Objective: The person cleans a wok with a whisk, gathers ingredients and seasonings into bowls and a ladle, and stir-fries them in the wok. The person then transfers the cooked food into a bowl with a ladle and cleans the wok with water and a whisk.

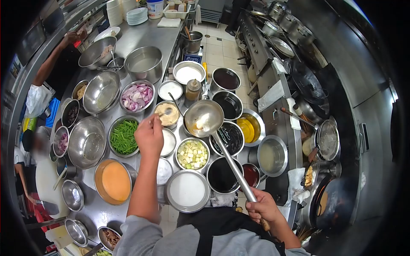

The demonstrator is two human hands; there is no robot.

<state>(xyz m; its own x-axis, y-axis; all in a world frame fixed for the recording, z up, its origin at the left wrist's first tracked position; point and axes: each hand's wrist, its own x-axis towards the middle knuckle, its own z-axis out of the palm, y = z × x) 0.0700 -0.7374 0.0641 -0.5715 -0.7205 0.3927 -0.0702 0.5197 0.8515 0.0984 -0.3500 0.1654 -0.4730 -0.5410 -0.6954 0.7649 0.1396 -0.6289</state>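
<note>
While the right hand [261,208] grips a ladle [229,161] toward eleven o'clock, the left hand [149,135] (nearer its bowl [204,118]) pinches a spoon [167,112].

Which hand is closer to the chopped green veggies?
The left. The left hand is right beside the chopped green veggies, by their bowl's edge; the right hand is much farther off, lower right in the picture, gripping the ladle handle.

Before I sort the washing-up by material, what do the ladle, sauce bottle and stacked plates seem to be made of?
Ladle: metal, probably steel, shiny; its bowl throws bright glints. Its handle tip looks wooden, brown and duller. Sauce bottle: likely translucent plastic; brown contents show through. Stacked plates: smooth, pale, perhaps ceramic or melamine; too far off to tell.
</note>
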